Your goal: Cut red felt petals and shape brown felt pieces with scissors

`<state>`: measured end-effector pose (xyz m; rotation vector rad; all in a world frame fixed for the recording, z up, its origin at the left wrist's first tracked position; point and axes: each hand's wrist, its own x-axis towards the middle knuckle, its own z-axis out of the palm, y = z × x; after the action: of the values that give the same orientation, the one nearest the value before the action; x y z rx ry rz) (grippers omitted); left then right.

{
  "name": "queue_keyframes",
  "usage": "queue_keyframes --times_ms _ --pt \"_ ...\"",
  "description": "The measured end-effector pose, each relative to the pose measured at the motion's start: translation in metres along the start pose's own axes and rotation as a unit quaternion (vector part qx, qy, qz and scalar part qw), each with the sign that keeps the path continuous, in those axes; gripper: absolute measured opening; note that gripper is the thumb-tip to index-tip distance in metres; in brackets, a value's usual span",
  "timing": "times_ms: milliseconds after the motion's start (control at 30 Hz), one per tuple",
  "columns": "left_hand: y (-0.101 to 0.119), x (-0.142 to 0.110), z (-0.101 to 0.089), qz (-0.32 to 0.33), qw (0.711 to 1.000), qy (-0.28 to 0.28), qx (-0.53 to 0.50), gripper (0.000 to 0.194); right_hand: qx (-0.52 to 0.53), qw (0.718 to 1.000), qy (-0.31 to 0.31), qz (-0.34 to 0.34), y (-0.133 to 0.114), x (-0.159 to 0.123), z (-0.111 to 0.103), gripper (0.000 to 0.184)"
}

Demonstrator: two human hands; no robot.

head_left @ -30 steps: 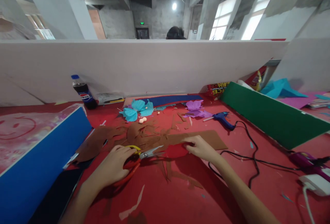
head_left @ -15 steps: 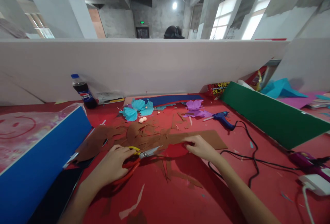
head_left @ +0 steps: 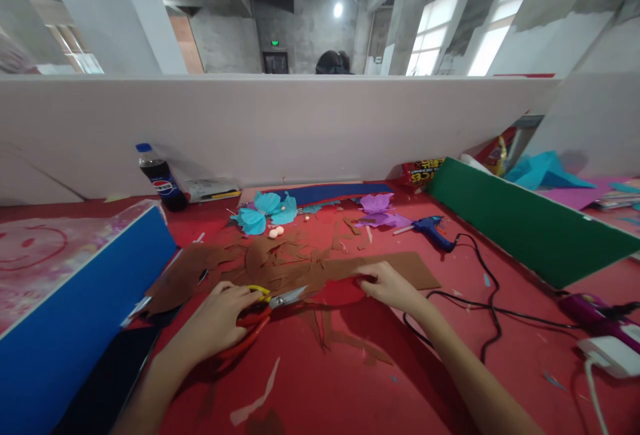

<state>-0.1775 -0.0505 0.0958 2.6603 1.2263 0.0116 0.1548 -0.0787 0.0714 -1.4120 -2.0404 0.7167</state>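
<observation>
My left hand is closed round the handles of a pair of scissors, one handle yellow and the other red. The blades point right, over scraps, and look nearly closed. Fingers and thumb of my right hand pinch the right edge of a red sheet piece with a rounded outline, low over the red tabletop. Just behind it lies a brown strip, partly hidden by my right hand. Loose brown scraps are heaped beyond the scissors.
Blue petals and purple petals lie farther back. A glue gun trails a black cable to a power strip. Blue and green boards stand at the sides; a cola bottle is back left.
The scissor blades have closed somewhat, and their tips have shifted slightly left and down. My right hand holds about the same place on the red piece.
</observation>
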Motion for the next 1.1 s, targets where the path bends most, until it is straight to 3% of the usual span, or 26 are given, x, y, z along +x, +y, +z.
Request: queue_keyframes --times_ms 800,1100 --pt "0.004 0.001 0.002 0.007 1.0 -0.012 -0.002 0.045 -0.015 1.0 -0.004 0.002 0.0 0.0 -0.002 0.036" --pt "0.002 0.002 0.003 0.009 1.0 -0.024 -0.003 0.044 -0.039 0.999 0.003 0.01 0.011 0.001 0.001 0.024"
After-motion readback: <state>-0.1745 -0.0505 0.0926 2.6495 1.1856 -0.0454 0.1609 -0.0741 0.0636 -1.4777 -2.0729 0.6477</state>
